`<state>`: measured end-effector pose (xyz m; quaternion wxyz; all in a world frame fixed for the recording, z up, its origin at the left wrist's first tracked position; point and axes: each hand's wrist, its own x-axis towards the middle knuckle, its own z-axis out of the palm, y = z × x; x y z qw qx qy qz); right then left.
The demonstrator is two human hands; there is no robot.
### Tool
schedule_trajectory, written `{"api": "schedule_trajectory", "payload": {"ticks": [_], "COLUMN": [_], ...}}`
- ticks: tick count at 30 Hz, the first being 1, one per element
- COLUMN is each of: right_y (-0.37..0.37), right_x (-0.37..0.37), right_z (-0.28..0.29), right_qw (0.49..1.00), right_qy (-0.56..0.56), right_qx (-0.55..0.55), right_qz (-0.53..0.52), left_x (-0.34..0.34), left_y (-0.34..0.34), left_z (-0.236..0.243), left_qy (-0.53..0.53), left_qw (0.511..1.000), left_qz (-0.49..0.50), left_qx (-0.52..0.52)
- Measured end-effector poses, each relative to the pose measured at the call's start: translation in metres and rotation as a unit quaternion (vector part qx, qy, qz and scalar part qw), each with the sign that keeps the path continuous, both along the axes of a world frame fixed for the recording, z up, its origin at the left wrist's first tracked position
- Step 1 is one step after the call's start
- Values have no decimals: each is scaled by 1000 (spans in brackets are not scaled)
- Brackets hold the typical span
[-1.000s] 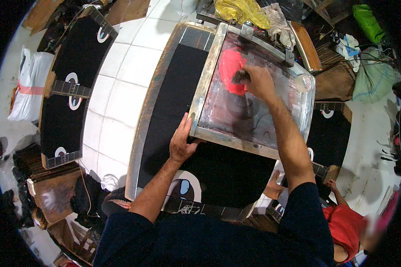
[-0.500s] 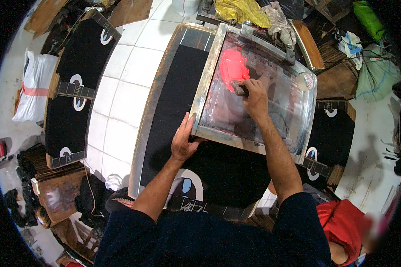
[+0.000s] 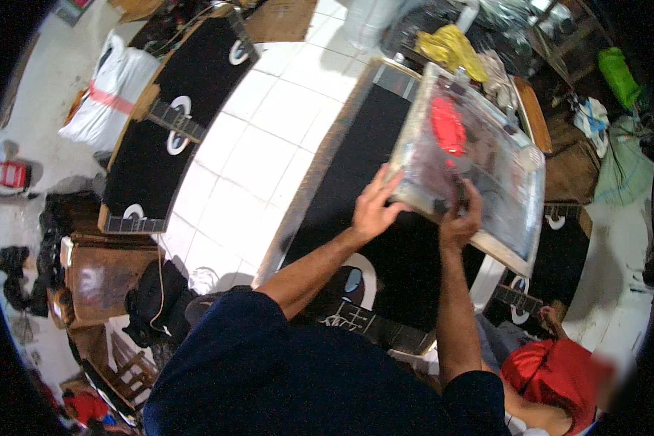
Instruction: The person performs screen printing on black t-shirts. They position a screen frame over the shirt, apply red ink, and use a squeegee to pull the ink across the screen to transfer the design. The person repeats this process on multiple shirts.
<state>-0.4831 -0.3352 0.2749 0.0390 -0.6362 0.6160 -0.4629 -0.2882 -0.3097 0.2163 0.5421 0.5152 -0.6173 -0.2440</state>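
Observation:
A silk-screen frame (image 3: 519, 174) with pale wooden sides is raised at an angle over a black printing board (image 3: 334, 163) with cartoon-eye prints. A red ink patch (image 3: 449, 127) lies on its mesh. My left hand (image 3: 375, 207) grips the frame's near left corner, thumb spread. My right hand (image 3: 461, 218) is closed around a dark squeegee (image 3: 455, 189) near the frame's lower edge; the squeegee is partly hidden by my fingers.
Similar black boards stand at left (image 3: 142, 189) and right (image 3: 563, 254). A co-worker in red (image 3: 545, 370) is at lower right, a hand (image 3: 548, 316) at that board. Cloths (image 3: 450, 51), sacks (image 3: 105, 87) and cardboard surround the white tiled floor (image 3: 254, 160).
The screen has lifted and tilted. My left hand rose with its corner. My right hand moved down from the ink toward the near edge with the squeegee. The view has shifted.

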Motion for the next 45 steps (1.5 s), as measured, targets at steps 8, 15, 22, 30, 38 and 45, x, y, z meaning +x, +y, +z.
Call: {"api": "schedule_trajectory", "payload": {"ticks": [8, 15, 22, 30, 38, 45], "right_y": [-94, -157, -229, -276, -287, -294], "right_x": [-1, -21, -72, -116, -128, -114], "right_z": [162, 245, 286, 305, 304, 312], "right_qw": [989, 961, 940, 934, 938, 941], "right_qy": [46, 192, 233, 245, 256, 256], "right_qx": [-125, -67, -19, 7, -4, 4], "right_qz": [-64, -189, -250, -259, -232, -221], "left_x": [30, 209, 248, 235, 297, 302], "left_y": [-77, 5, 275, 304, 374, 235], "left_z": [139, -101, -231, -240, -222, -71], "left_qy": [189, 228, 40, -251, -220, -101], "left_qw": [976, 883, 832, 859, 748, 901], "left_qz": [-88, 279, 157, 246, 220, 335], "left_qx": [-56, 302, 531, 373, 586, 257]}}
